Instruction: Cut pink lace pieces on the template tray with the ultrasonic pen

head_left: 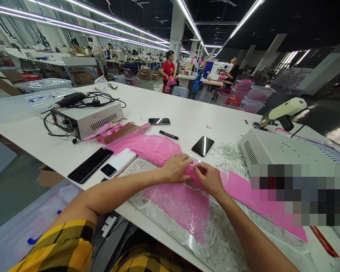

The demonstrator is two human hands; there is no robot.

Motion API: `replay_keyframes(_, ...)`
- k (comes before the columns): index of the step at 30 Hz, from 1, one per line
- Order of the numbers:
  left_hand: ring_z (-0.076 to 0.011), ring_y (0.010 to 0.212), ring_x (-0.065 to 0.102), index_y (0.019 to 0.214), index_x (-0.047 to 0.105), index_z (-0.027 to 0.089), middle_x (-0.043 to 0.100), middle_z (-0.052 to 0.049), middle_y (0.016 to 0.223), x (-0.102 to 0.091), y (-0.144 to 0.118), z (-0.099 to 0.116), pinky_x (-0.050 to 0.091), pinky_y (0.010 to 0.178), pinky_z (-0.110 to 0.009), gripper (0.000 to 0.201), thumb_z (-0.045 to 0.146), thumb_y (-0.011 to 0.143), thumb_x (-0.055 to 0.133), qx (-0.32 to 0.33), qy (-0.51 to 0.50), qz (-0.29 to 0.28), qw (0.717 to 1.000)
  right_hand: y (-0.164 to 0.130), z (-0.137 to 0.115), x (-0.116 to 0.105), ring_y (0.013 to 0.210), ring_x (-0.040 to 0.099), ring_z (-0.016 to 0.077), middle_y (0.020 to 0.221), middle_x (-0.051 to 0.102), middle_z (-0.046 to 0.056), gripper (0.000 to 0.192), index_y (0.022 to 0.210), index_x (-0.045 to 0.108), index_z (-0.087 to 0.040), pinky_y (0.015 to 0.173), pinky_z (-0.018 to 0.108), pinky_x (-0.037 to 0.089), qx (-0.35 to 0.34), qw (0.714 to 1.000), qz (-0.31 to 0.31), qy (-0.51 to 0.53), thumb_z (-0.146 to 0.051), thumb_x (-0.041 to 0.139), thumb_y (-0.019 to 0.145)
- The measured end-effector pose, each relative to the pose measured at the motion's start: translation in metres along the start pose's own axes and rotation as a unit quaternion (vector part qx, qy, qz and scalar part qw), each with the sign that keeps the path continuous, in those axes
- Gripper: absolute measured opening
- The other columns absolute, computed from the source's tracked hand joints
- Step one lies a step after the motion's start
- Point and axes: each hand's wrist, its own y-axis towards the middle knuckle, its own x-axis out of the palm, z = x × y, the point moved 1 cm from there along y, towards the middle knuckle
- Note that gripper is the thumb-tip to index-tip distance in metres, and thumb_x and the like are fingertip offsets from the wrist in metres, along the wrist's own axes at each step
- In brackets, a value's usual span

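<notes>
A pink lace fabric piece [157, 148] lies in front of me, its scalloped edge bunched near the middle of the table. My left hand [176, 167] is closed on the fabric, fingers bent over it and thumb on the near side. Just to its right, my right hand [210, 177] pinches the same fabric between thumb and forefinger. Another pink lace panel [184, 206] spreads below both hands on a clear plastic lid [226, 230]. To the right lies a smooth pink strip [243, 187]. What sits between the fingertips is too small to make out.
Around the white table [141, 100] are a metal control box [99, 117] with a cabled handpiece, phones [203, 146], a marker [169, 135], a white power bank [119, 163] and tangled pale elastic cords [232, 156]. A second box [272, 149] and red tweezers [324, 241] lie right.
</notes>
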Motion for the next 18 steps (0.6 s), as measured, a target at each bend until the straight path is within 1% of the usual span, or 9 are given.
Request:
replay_keyframes(2,-0.0249,0.101,0.059,0.105,0.063,0.015,0.063,-0.010,0.107,0.003,0.008,0.002,0.046,0.085,-0.037,0.019,0.027,0.091,0.059,-0.013,0.000,0.002,1.000,0.002,-0.001,-0.006,0.058,0.055,0.0152,0.063,0.063,0.002,0.027,0.069,0.061,-0.021,0.060,0.029,0.043,0.002,1.000,0.002,0.002,-0.044,0.049,0.078)
replay_keyframes(3,-0.0231,0.098,0.059,0.100,0.064,0.016,0.064,-0.009,0.102,0.003,0.013,0.003,0.046,0.084,-0.036,0.014,0.023,0.094,0.053,-0.014,-0.002,0.004,1.000,0.002,-0.002,-0.009,0.057,0.054,0.0150,0.063,0.063,0.002,0.027,0.071,0.061,-0.021,0.059,0.029,0.042,0.003,1.000,0.005,0.000,-0.044,0.049,0.078)
replay_keyframes(5,-0.0203,0.093,0.060,0.091,0.065,0.016,0.064,-0.008,0.096,0.001,0.023,0.005,0.046,0.083,-0.033,0.018,0.020,0.096,0.048,-0.005,-0.008,0.012,1.000,0.002,-0.004,-0.013,0.057,0.054,0.0147,0.064,0.063,0.001,0.025,0.076,0.061,-0.021,0.058,0.028,0.041,0.004,1.000,0.017,-0.007,-0.044,0.052,0.077)
replay_keyframes(8,-0.0184,0.089,0.060,0.087,0.065,0.016,0.064,-0.007,0.094,-0.006,0.032,0.009,0.047,0.082,-0.032,0.018,0.021,0.096,0.050,0.015,-0.018,0.031,0.999,0.002,-0.007,-0.016,0.057,0.053,0.0142,0.066,0.063,0.000,0.021,0.079,0.060,-0.023,0.057,0.027,0.039,0.003,0.999,0.040,-0.016,-0.043,0.056,0.075)
replay_keyframes(10,-0.0185,0.092,0.060,0.091,0.065,0.016,0.064,-0.007,0.096,-0.007,0.031,0.012,0.048,0.084,-0.032,0.017,0.020,0.096,0.050,0.014,-0.022,0.050,0.998,0.003,-0.008,-0.017,0.058,0.053,0.0141,0.066,0.063,-0.001,0.018,0.077,0.058,-0.023,0.058,0.027,0.039,0.002,0.998,0.056,-0.013,-0.041,0.055,0.076)
replay_keyframes(13,-0.0203,0.103,0.059,0.108,0.062,0.017,0.063,-0.008,0.108,0.000,0.025,0.016,0.050,0.090,-0.036,0.016,0.022,0.096,0.053,-0.009,-0.021,0.074,0.997,0.006,-0.007,-0.021,0.057,0.053,0.0140,0.062,0.061,-0.001,0.014,0.072,0.058,-0.023,0.060,0.028,0.040,0.006,0.997,0.080,0.008,-0.035,0.051,0.075)
replay_keyframes(15,-0.0209,0.106,0.059,0.114,0.060,0.018,0.063,-0.008,0.112,0.010,0.022,0.016,0.051,0.092,-0.038,0.021,0.025,0.094,0.058,-0.028,-0.015,0.072,0.997,0.006,-0.007,-0.028,0.056,0.053,0.0138,0.060,0.060,-0.002,0.014,0.070,0.058,-0.023,0.060,0.028,0.041,0.013,0.995,0.095,0.027,-0.034,0.051,0.073)
replay_keyframes(18,-0.0203,0.102,0.062,0.116,0.060,0.015,0.063,-0.008,0.114,0.024,0.021,0.011,0.054,0.089,-0.041,0.026,0.031,0.095,0.060,-0.065,-0.001,0.054,0.996,0.002,-0.007,-0.042,0.054,0.051,0.0135,0.058,0.058,-0.001,0.016,0.067,0.057,-0.022,0.058,0.027,0.040,0.022,0.991,0.120,0.053,-0.036,0.051,0.073)
